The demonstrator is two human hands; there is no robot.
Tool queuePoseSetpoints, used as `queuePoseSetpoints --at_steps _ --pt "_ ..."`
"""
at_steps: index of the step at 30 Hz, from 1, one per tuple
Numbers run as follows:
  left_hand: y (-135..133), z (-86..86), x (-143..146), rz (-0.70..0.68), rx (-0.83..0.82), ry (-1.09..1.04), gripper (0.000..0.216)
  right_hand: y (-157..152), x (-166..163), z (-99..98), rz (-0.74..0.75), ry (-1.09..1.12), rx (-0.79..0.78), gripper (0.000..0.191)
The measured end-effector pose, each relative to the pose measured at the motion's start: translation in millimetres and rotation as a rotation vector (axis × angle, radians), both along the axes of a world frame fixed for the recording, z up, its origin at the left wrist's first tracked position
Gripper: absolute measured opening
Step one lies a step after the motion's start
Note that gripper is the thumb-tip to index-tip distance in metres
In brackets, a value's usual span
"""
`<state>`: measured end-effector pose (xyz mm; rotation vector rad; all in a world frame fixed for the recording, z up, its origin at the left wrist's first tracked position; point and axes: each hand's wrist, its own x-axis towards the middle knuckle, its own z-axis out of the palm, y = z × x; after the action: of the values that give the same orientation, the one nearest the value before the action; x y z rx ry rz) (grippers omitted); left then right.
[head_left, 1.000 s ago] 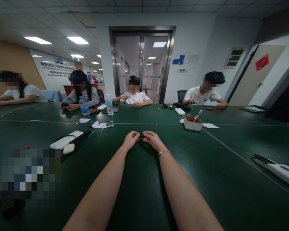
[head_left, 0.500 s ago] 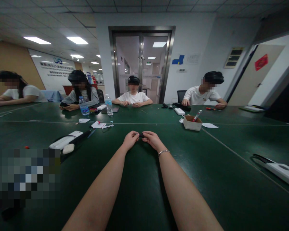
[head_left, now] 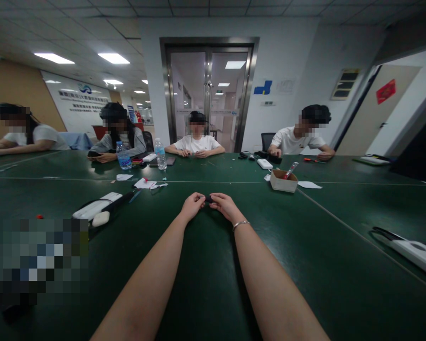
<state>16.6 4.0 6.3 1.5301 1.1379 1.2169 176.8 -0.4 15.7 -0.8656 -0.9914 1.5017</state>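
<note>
Both my forearms stretch forward over the dark green table (head_left: 206, 265). My left hand (head_left: 192, 205) and my right hand (head_left: 224, 205) meet at their fingertips, both with fingers curled in a pinch. Between them sits a small dark object (head_left: 208, 199), gripped from both sides; it is too small to name. A thin bracelet circles my right wrist.
A white power strip (head_left: 96, 208) with a black cable lies to the left, another power strip (head_left: 417, 253) at the right edge. A small cardboard box (head_left: 284, 181) holds a red tool. Water bottles (head_left: 124, 157) and paper scraps lie further back. Several people sit at the far side.
</note>
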Motion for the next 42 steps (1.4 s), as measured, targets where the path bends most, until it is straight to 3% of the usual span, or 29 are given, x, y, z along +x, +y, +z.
queuePoseSetpoints --at_steps 14,33,42 --pt "-0.1 0.7 1.3 -0.012 -0.005 -0.031 0.017 3.9 0.6 -3.8 0.002 0.014 -0.004 0.010" --pt "-3.2 3.9 0.2 -0.011 -0.006 0.035 0.023 2.7 1.0 -3.2 0.006 -0.011 0.019 0.018" --pt "3.6 -3.3 -0.4 -0.013 0.007 0.014 0.024 3.3 0.9 -2.9 0.005 -0.010 0.014 0.015"
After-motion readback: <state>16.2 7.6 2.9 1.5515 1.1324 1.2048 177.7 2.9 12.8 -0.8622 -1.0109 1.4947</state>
